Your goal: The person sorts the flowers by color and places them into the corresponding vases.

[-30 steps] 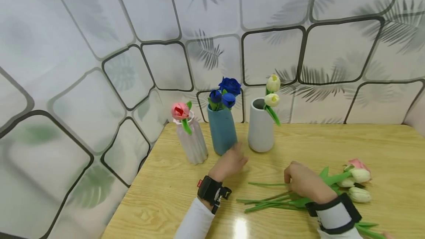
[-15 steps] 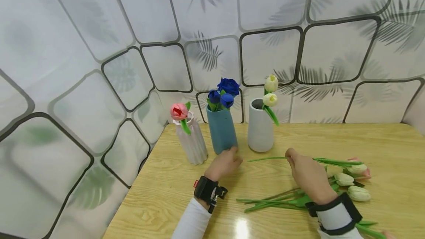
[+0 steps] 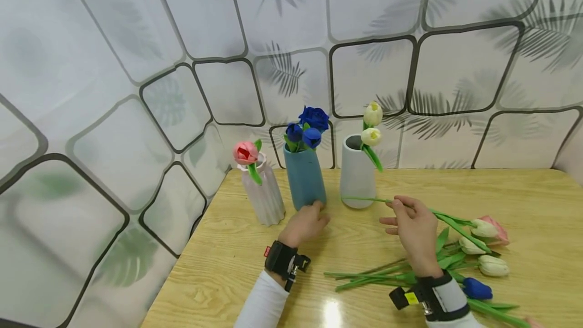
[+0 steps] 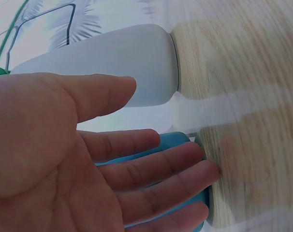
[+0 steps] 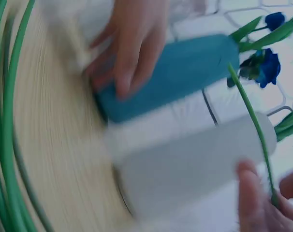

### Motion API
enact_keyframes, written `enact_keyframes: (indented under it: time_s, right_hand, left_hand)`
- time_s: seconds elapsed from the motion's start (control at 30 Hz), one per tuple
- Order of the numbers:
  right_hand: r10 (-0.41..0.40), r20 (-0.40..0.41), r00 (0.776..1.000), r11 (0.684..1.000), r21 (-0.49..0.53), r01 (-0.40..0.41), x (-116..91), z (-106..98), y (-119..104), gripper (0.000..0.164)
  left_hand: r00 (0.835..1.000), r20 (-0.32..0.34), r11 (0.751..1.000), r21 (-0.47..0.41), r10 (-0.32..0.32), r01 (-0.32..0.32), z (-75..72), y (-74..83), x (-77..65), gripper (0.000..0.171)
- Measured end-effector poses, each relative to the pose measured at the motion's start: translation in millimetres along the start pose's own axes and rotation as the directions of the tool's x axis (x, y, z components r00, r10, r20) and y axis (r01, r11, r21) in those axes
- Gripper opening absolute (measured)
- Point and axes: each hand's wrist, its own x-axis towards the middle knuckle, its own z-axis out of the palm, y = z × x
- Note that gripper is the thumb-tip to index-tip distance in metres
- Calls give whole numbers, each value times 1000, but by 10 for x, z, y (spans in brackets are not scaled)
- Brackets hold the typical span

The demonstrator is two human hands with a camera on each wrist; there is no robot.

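My right hand (image 3: 416,234) pinches the green stem of a white tulip (image 3: 484,228), lifted just over the other flowers. The bare stem end points left across the white vase (image 3: 358,181); in the right wrist view the stem (image 5: 255,125) rises from thumb and fingers. My left hand (image 3: 302,226) rests at the foot of the blue vase (image 3: 304,178), which holds several blue flowers (image 3: 313,118). The left wrist view has that hand's fingers (image 4: 156,174) straight, alongside the blue vase. Two white tulips (image 3: 372,124) stand in the white vase.
A pale ribbed vase (image 3: 266,194) with one pink tulip (image 3: 246,153) stands at left. Loose stems (image 3: 364,278), white tulips (image 3: 493,266), a pink flower (image 3: 500,232) and a blue one (image 3: 476,289) lie right on the wooden table (image 3: 218,272). Patterned cloth (image 3: 291,29) hangs behind.
My right hand has taken up a white tulip from the pile, raised it towards the white vase and turned. My left hand has shifted slightly, staying by the blue vase's foot.
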Motion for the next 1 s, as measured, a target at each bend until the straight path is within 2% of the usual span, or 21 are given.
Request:
enact_keyframes:
  time_s: [0.03, 0.1, 0.2, 0.27, 0.33, 0.4, 0.53, 0.63, 0.7, 0.77, 0.83, 0.9, 1.0]
  right_hand:
    - [30, -41, 999, 996, 81, -27, -12, 32, -4, 29]
    - [104, -97, 990, 968, 237, -79, -34, 89, -21, 25]
    - [200, -118, 973, 902, 409, -136, -77, 165, -47, 20]
    - [250, -114, 962, 861, 481, -167, -110, 211, -61, 18]
    - [287, -112, 951, 832, 521, -190, -140, 253, -75, 22]
    - [322, -104, 941, 800, 562, -212, -159, 289, -90, 33]
    - [387, -34, 922, 711, 647, -275, -179, 308, -102, 49]
    - [428, 50, 903, 644, 683, -344, -183, 280, -93, 36]
    - [452, 96, 887, 615, 687, -388, -189, 255, -95, 25]
    - [471, 125, 873, 596, 685, -419, -186, 226, -98, 49]
    - [490, 134, 861, 577, 691, -436, -178, 201, -107, 62]
    - [508, 119, 853, 565, 701, -435, -156, 185, -103, 58]
    - [526, 82, 847, 552, 724, -413, -127, 178, -98, 39]
  left_hand:
    - [1000, 3, 1000, 2, -2, 2, 0, 0, 1, 43]
    - [1000, 6, 1000, 6, -7, 7, 0, 1, 2, 43]
    - [1000, 15, 1000, 10, -17, 17, 0, 6, -1, 43]
    - [1000, 16, 1000, 12, -21, 21, -2, 9, -5, 43]
    - [1000, 18, 1000, 14, -23, 23, -4, 14, -11, 43]
    - [1000, 16, 1000, 18, -23, 22, -8, 16, -14, 42]
    - [1000, 19, 999, 24, -25, 25, -14, 25, -17, 41]
    - [999, 23, 999, 29, -26, 25, -15, 28, -15, 40]
    - [999, 24, 999, 31, -26, 25, -14, 26, -12, 40]
    - [999, 24, 999, 34, -27, 26, -11, 23, -6, 40]
    - [999, 22, 999, 38, -26, 26, -7, 17, 1, 39]
    - [999, 23, 999, 42, -27, 26, -4, 12, 9, 39]
    - [999, 19, 998, 50, -26, 25, 0, 7, 13, 39]
